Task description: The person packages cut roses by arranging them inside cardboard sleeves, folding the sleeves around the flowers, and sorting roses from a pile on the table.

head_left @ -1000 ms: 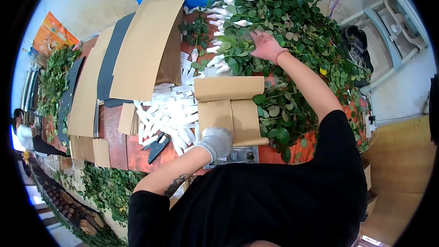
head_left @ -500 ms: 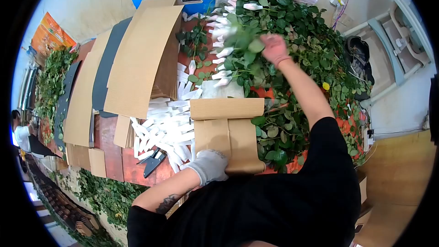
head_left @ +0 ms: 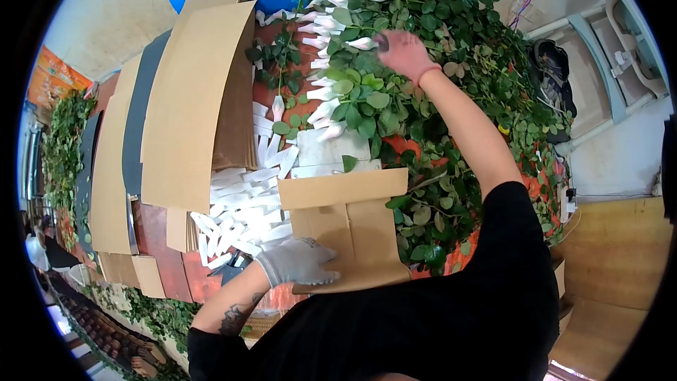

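Slid leftward since earlier: grey-gloved left hand (head_left: 297, 262), fingers parted, creased tan cardboard sheet (head_left: 352, 229) beneath | pink-gloved right hand (head_left: 403, 54) blurred, grip I can't tell, slim white-sleeved bud (head_left: 363, 43) just left | risk: tugging tangled leafy green stems (head_left: 458, 35) could snap some

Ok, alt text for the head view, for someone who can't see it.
A grey-gloved left hand rests on brown cardboard; the right hand is over leafy stems with white tips. Loose white strips and stacked cardboard sheets lie further left.
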Available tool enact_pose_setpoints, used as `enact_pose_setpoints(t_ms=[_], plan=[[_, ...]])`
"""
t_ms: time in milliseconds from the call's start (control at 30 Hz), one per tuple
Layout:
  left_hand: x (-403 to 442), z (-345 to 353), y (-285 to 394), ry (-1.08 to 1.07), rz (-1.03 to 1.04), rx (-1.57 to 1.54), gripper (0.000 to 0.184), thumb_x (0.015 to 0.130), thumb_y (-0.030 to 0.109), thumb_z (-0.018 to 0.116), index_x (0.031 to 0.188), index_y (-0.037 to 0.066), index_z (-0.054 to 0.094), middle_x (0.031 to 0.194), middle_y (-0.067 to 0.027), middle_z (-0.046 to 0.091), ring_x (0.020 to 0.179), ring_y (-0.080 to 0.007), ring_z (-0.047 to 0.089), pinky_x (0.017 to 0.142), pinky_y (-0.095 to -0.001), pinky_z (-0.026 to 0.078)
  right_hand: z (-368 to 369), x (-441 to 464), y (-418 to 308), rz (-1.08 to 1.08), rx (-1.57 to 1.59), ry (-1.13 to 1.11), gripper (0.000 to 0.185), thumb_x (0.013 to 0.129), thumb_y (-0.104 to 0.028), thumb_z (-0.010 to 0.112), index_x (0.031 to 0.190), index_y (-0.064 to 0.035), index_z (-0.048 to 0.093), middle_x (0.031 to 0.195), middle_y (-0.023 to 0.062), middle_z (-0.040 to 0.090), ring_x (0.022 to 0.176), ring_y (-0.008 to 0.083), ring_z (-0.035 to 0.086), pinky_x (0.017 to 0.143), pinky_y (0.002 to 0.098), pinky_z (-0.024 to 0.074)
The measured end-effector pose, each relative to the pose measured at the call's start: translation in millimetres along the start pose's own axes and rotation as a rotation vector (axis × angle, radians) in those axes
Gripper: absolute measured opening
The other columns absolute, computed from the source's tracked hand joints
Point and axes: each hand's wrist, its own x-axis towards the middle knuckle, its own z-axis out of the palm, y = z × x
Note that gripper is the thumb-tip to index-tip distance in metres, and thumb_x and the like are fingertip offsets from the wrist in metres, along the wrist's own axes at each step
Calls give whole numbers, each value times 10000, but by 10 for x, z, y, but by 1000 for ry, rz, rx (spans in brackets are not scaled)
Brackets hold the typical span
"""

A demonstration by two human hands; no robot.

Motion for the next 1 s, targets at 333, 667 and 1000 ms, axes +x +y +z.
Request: enact_pose_setpoints(t_ms=[333,667,1000], plan=[[37,99,47,-62,-66,61,512,864,506,443,1074,58,575,949,-197,643,923,-359,610,819,-433,468,610,366,494,-105,-542,-117,227,877,-141,366,1003,-154,554,1019,72,609,923,252,579,823,395,422],[31,37,118,-85,-75,98,516,867,503,438,1108,63,560,960,-188,644,921,-352,617,811,-436,472,-1948,-141,1210,-45,-511,934,302,763,-89,533,1060,-57,579,943,162,606,848,330,593,790,405,481],[34,108,150,-53,-144,102,561,862,531,423,1206,102,533,1044,-185,633,992,-323,604,838,-420,469,-231,96,1493,282,-589,89,274,849,-183,427,1081,-86,534,1010,134,607,950,274,600,811,406,456]])
